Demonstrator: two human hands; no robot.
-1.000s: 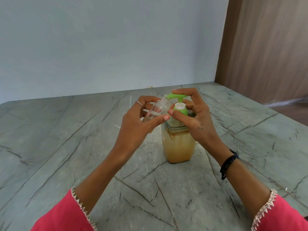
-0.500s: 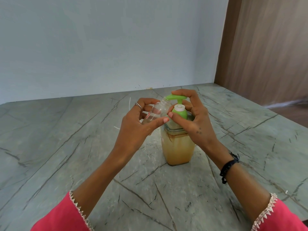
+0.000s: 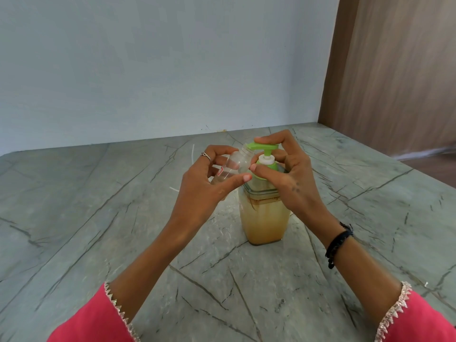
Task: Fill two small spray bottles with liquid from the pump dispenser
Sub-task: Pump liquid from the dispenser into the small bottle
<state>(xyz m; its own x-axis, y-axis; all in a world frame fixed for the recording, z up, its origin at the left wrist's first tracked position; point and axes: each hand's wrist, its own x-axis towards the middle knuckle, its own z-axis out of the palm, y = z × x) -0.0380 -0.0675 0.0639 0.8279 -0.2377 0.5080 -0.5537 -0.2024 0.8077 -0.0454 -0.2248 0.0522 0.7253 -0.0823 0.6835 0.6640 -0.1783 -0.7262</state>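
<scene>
A clear pump dispenser (image 3: 265, 218) with tan liquid and a green pump head (image 3: 264, 146) stands on the marble counter. My left hand (image 3: 209, 186) holds a small clear spray bottle (image 3: 234, 165), uncapped and tilted, with its open neck right at the green spout. A little liquid lies in the bottle's low end. My right hand (image 3: 288, 174) is curled round the pump, fingers on top of the head and thumb against the white collar below it. No second small bottle is in view.
Two thin white tubes lie on the grey-green marble counter (image 3: 98, 218) behind my left hand, one (image 3: 193, 150) near the wall, one (image 3: 174, 189) closer. A pale wall stands at the back, a wooden panel (image 3: 394, 70) at the right.
The green pump head dipped under my right fingers half a second ago and now stands raised again. My left hand keeps the bottle at the spout.
</scene>
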